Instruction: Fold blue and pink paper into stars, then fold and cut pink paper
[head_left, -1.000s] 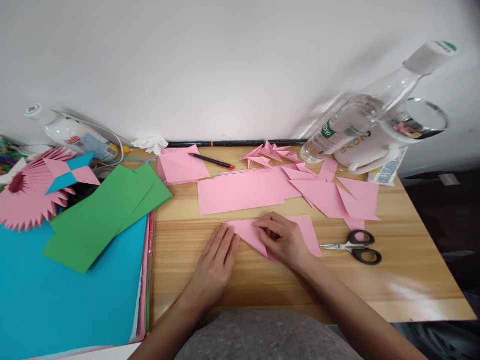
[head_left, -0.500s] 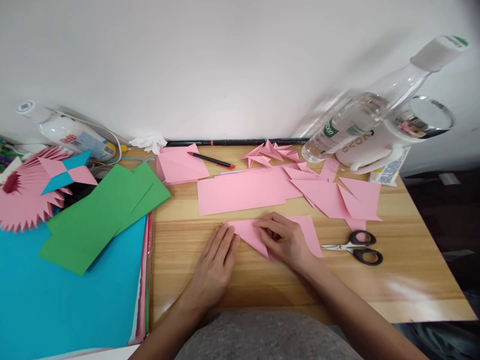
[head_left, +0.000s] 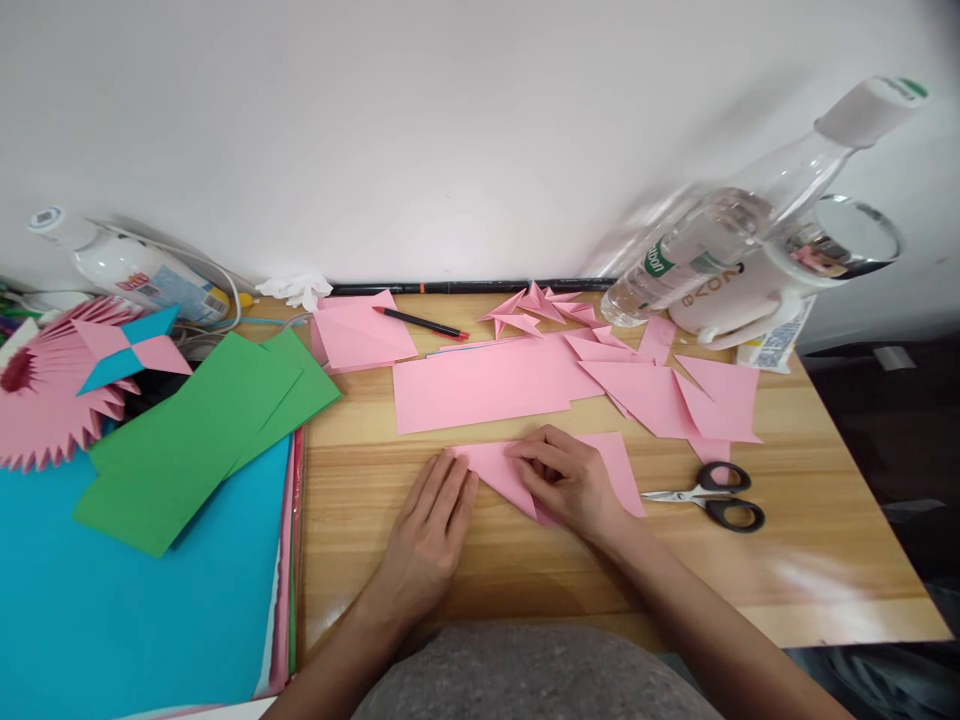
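A pink sheet of paper (head_left: 619, 465), its left part folded over at a slant, lies on the wooden table in front of me. My left hand (head_left: 435, 515) is open, its stretched fingertips lying flat on the paper's left corner. Over the folded part, my right hand (head_left: 566, 475) is closed, its fingers curled together and touching the paper; they hide part of the fold. Scissors (head_left: 709, 495) with black handles lie just right of the paper, blades pointing at it. Behind it is a stack of pink paper strips (head_left: 484, 385).
Green paper sheets (head_left: 199, 440) lie over blue paper (head_left: 135, 600) at the left, near a pink pleated paper piece (head_left: 60, 390). A pen (head_left: 421, 323), folded pink pieces (head_left: 540, 305), a plastic bottle (head_left: 690, 255) and a white mug (head_left: 739, 300) stand or lie toward the wall.
The camera view has shifted very slightly. Both hands and the folded paper stay in nearly the same position.
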